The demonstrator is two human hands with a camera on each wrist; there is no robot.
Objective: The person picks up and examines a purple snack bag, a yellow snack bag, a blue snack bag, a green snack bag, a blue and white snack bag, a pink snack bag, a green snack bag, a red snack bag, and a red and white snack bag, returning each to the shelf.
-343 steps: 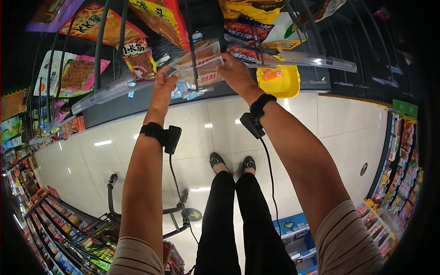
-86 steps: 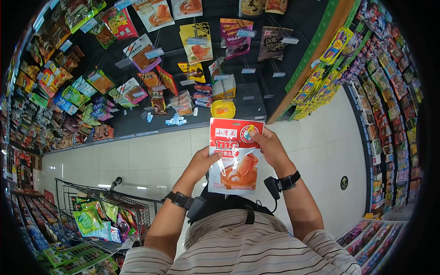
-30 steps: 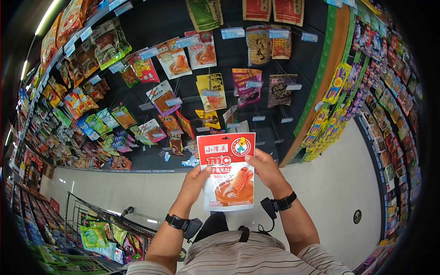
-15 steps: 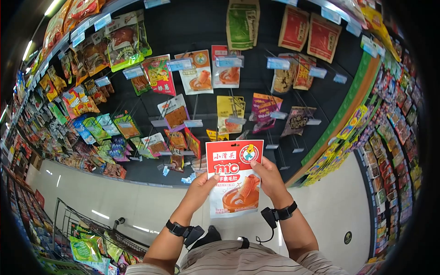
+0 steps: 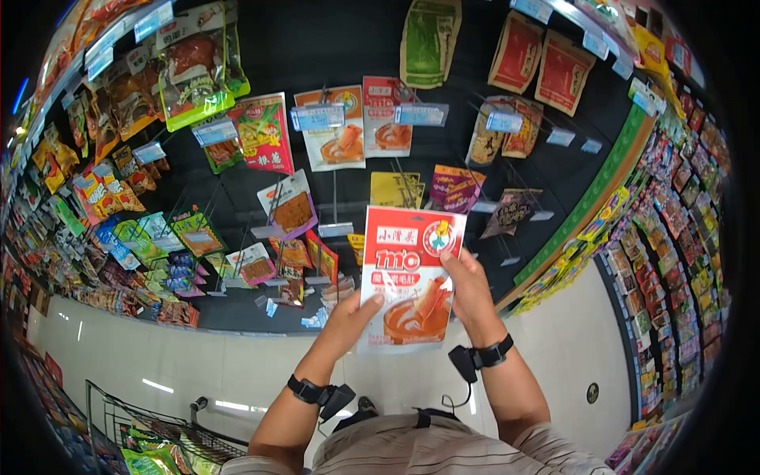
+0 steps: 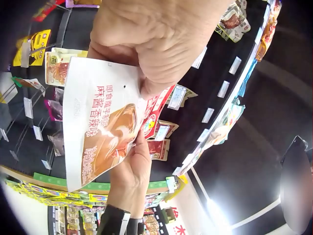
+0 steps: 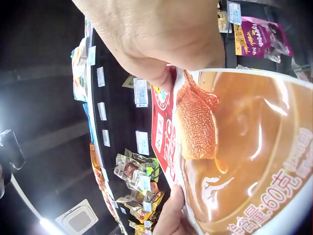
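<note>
A red and white snack packet (image 5: 416, 277), printed with a bowl of brown sauce, is held upright in front of the body. On its left edge, my left hand (image 5: 348, 323) pinches it with the thumb across the front. My right hand (image 5: 469, 291) grips the upper right side, its thumb near the round cartoon logo. In the left wrist view the packet (image 6: 100, 127) bends slightly between both hands. The right wrist view shows the printed food picture (image 7: 244, 127) close up. A similar red packet (image 5: 388, 142) hangs on the rack beyond, beside an orange and white one (image 5: 332, 146).
Hooks with hanging snack bags and blue price tags (image 5: 419, 115) cover the dark rack (image 5: 317, 47). A wire shopping cart (image 5: 158, 427) holding several packets stands at the lower left. More stocked shelves (image 5: 681, 301) line the right side.
At first both hands were at a low hook with clear packets; since then they hold the red and white packet. In the last half second it has risen slightly, tilting in the hands.
</note>
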